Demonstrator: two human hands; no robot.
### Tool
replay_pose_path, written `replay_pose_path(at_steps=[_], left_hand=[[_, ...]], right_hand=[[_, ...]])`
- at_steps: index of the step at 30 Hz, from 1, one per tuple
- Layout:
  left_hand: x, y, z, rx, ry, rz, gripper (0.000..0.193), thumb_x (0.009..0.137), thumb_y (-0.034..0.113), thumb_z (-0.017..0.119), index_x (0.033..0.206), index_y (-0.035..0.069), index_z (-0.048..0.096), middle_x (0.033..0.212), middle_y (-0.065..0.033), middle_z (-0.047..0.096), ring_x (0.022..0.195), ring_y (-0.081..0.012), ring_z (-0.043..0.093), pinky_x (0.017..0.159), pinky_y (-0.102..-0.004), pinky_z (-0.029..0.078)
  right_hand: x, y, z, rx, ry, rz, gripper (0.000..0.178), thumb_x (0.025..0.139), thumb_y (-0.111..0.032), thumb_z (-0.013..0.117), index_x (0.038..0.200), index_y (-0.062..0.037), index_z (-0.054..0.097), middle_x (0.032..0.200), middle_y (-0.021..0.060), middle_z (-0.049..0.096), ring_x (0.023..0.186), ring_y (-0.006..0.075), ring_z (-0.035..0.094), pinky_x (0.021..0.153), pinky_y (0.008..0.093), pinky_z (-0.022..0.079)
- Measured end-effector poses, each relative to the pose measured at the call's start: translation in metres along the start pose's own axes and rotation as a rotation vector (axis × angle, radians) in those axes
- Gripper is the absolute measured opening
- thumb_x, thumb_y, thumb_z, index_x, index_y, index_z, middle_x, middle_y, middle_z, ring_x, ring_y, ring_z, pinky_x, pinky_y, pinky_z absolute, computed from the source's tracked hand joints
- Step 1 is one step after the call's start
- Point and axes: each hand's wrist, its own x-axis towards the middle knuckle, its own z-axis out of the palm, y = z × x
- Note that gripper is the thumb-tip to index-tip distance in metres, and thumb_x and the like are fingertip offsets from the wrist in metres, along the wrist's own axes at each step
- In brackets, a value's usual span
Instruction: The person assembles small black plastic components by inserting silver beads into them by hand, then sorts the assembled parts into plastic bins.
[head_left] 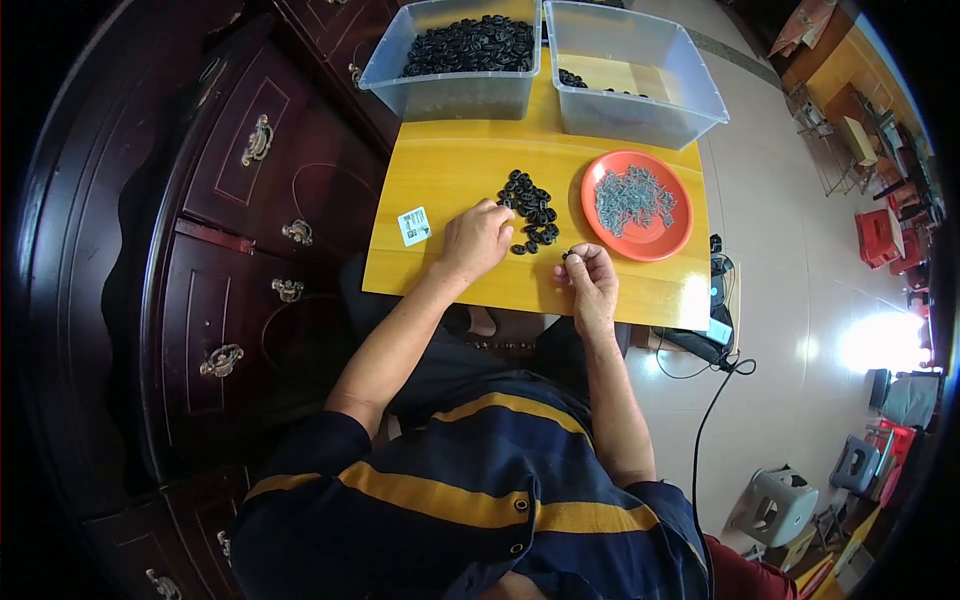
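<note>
A loose pile of small black oval pieces (530,200), each with a hole in it, lies on the yellow wooden table (440,165). At the left side of the pile is my left hand (476,242), its fingers curled and their tips against the pieces; what they pinch, if anything, is hidden. Nearer the table's front edge, my right hand (593,283) pinches one small black piece (567,256) between thumb and forefinger. Just beyond that hand sits an orange-red plate (668,243) heaped with small silvery metal parts (635,198).
Two clear plastic bins stand at the table's far end: the left bin (455,98) is heaped with black pieces, the right bin (640,115) holds a few. A white printed label (414,227) lies at left. Dark wooden cabinets (235,250) flank the left; a black cable (703,420) hangs at right.
</note>
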Motion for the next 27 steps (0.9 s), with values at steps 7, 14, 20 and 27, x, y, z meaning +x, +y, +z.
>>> replay_pose_path(at_steps=[7, 14, 20, 27], left_hand=[[-0.008, 0.015, -0.004, -0.059, -0.120, 0.073, 0.016, 0.082, 0.014, 0.071, 0.096, 0.006, 0.070, 0.087, -0.0114, 0.066, 0.081, -0.0308, 0.067, 0.071, -0.0400, 0.053], [-0.019, 0.016, 0.001, -0.026, -0.098, 0.085, 0.012, 0.084, 0.011, 0.070, 0.093, 0.006, 0.063, 0.091, -0.0109, 0.064, 0.084, -0.0335, 0.066, 0.073, -0.0444, 0.053], [-0.024, 0.018, 0.006, -0.225, -0.061, 0.088, 0.012, 0.085, 0.008, 0.068, 0.092, 0.004, 0.060, 0.085, -0.0118, 0.066, 0.079, -0.0322, 0.066, 0.068, -0.0437, 0.052], [-0.030, 0.032, 0.007, -0.666, -0.095, 0.037, 0.013, 0.087, 0.003, 0.069, 0.095, 0.001, 0.059, 0.077, -0.0070, 0.067, 0.066, -0.0134, 0.066, 0.060, -0.0287, 0.051]], right_hand=[[0.000, -0.001, 0.002, -0.013, -0.004, -0.009, 0.007, 0.098, -0.007, 0.060, 0.103, -0.0053, 0.056, 0.090, -0.0008, 0.059, 0.076, 0.0088, 0.062, 0.069, 0.0237, 0.053], [-0.002, -0.001, 0.003, -0.024, -0.011, -0.014, 0.007, 0.097, -0.006, 0.060, 0.102, -0.0042, 0.056, 0.090, -0.0005, 0.059, 0.076, 0.0082, 0.061, 0.069, 0.0238, 0.053], [-0.001, 0.000, 0.002, -0.049, -0.013, -0.019, 0.007, 0.097, -0.006, 0.060, 0.103, -0.0037, 0.056, 0.090, -0.0006, 0.059, 0.076, 0.0084, 0.061, 0.070, 0.0234, 0.053], [-0.001, -0.001, 0.004, 0.011, -0.027, -0.004, 0.008, 0.097, -0.007, 0.061, 0.103, -0.0040, 0.057, 0.089, -0.0003, 0.061, 0.078, 0.0092, 0.064, 0.068, 0.0225, 0.052]])
